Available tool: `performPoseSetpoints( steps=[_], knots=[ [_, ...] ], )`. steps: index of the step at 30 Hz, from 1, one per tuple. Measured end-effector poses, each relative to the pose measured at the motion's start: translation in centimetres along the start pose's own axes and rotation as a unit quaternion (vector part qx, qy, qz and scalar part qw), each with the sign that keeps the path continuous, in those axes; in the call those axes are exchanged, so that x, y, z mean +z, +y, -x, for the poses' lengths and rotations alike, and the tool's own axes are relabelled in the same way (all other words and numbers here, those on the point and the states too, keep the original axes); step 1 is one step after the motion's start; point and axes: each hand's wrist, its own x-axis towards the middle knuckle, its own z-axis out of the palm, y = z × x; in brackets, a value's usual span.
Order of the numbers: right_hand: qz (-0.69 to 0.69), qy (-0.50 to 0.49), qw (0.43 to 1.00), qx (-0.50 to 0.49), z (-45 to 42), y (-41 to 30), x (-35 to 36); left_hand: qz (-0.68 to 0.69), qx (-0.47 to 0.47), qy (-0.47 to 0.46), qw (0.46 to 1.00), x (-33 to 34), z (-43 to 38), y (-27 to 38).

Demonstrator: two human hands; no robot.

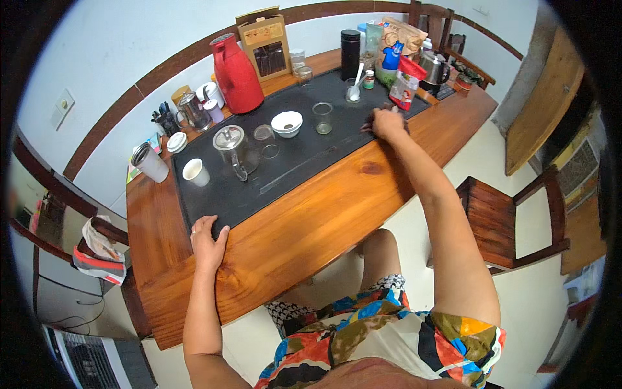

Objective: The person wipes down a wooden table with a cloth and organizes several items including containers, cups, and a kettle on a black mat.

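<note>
My left hand [209, 243] rests on the front left corner of a black tea tray [286, 180] set into the wooden table, fingers apart and holding nothing. At the tray's right front edge, my right hand [388, 121] is closed over a bunched dark cloth [368, 126], mostly hidden beneath it. Just beyond that hand stands a red and white pouch [407, 85]. Between my hands on the tray are a lidded glass teapot [238, 153], a white paper cup [196, 172], a white bowl [286, 124] and an empty drinking glass [322, 118].
A red thermos jug [235, 75] and a cardboard box [265, 46] stand along the back. Farther right are a black flask [350, 54], a small glass with a white spoon [354, 91] and a steel kettle [432, 67]. A grey tumbler [150, 163] stands left; a wooden chair [495, 221] is at right.
</note>
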Motion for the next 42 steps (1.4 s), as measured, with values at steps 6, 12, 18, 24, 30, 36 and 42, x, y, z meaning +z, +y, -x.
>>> performPoseSetpoints(
  steps=[6,12,18,24,30,36,42],
  knots=[
    [-0.276,0.004,0.942,-0.189,7.6,-7.3,-3.7,-0.037,0.003,0.023,0.999,-0.3,0.3,-0.7],
    [-0.591,-0.093,0.781,-0.178,3.9,0.3,-2.6,-0.003,0.026,0.016,1.0,1.0,-0.6,0.3],
    [-0.306,0.168,0.924,-0.157,2.5,3.4,-2.9,-0.031,0.016,0.024,0.999,0.0,0.2,-0.7],
    [-0.217,0.011,0.967,-0.132,3.2,-0.3,0.0,-0.01,0.061,0.06,0.996,-0.1,0.2,-1.8],
    [-0.043,-0.013,0.997,0.064,-1.3,3.0,1.4,-0.006,0.028,0.037,0.999,0.1,-0.6,-1.1],
    [-0.152,0.028,0.985,-0.083,2.7,1.3,2.9,0.047,-0.008,0.059,0.997,0.5,-0.3,-1.5],
    [-0.21,0.057,0.922,-0.321,14.9,-16.2,-2.9,0.197,-0.051,0.168,0.964,0.6,-0.7,-2.9]
  ],
)
